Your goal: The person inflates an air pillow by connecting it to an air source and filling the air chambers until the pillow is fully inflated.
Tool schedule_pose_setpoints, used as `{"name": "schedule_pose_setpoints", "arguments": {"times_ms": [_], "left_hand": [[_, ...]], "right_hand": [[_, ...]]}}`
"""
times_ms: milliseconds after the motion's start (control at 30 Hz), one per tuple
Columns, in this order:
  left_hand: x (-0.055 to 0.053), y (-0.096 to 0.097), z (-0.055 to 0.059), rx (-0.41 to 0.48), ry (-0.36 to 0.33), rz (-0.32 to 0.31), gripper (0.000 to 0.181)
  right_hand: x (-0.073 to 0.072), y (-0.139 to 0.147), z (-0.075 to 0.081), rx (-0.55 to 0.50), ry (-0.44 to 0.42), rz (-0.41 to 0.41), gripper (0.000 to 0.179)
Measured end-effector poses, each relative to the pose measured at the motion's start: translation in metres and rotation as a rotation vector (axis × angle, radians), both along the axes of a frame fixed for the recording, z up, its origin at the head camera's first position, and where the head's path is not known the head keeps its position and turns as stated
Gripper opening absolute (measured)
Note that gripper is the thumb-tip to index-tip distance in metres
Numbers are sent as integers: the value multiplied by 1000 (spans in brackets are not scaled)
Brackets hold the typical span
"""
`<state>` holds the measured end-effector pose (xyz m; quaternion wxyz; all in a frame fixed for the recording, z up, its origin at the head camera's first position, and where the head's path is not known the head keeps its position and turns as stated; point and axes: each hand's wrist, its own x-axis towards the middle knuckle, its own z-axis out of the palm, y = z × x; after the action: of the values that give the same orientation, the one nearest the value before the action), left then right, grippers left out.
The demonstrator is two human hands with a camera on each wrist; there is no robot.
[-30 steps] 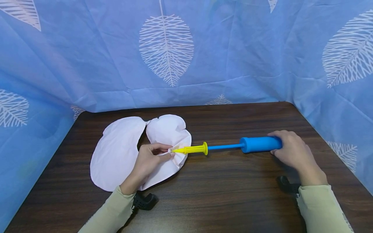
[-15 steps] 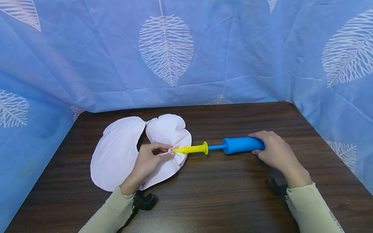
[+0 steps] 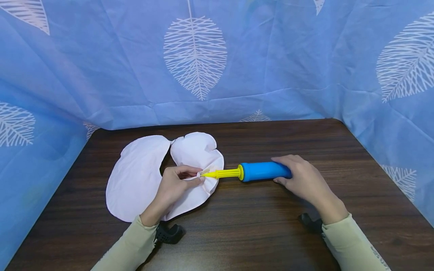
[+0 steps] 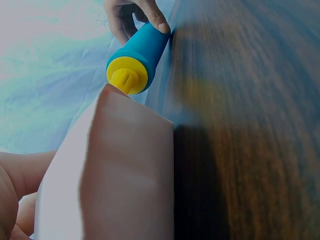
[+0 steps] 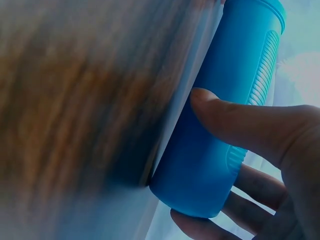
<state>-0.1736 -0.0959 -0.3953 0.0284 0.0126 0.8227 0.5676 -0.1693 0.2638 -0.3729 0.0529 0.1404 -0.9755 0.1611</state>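
Note:
A hand air pump with a blue barrel (image 3: pixel 266 171) and a yellow nozzle (image 3: pixel 227 173) lies sideways over the table, its barrel pushed right up against the yellow collar. The nozzle's tip meets a small valve on a pale pink, U-shaped inflatable (image 3: pixel 133 180), which looks mostly flat and wrinkled near the valve. My left hand (image 3: pixel 174 186) pinches the inflatable at that valve, around the nozzle tip. My right hand (image 3: pixel 303 178) grips the far end of the barrel. In the right wrist view, the thumb (image 5: pixel 240 122) presses along the blue barrel, with fingers curled behind it.
The dark wood-grain table (image 3: pixel 244 233) carries all of this. Blue fabric (image 3: pixel 288 56) with white leaf prints hangs behind and along both sides. A black wrist mount (image 3: pixel 169 233) sits under the left wrist, another (image 3: pixel 310 223) beside the right.
My right hand has slid the blue barrel leftward, so the blue rod between barrel and yellow collar has vanished inside. The left hand, nozzle and inflatable have stayed nearly still.

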Motion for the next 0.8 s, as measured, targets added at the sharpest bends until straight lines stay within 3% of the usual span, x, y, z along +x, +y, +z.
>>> {"name": "schedule_pose_setpoints", "arguments": {"times_ms": [467,800], "left_hand": [[-1,-1,0,-19,12,0,19],[-1,-1,-2,-9,7,3,20]], "right_hand": [[0,-1,-2,72,41,13,59],[-2,24,3,84,48,-39,52]]}}
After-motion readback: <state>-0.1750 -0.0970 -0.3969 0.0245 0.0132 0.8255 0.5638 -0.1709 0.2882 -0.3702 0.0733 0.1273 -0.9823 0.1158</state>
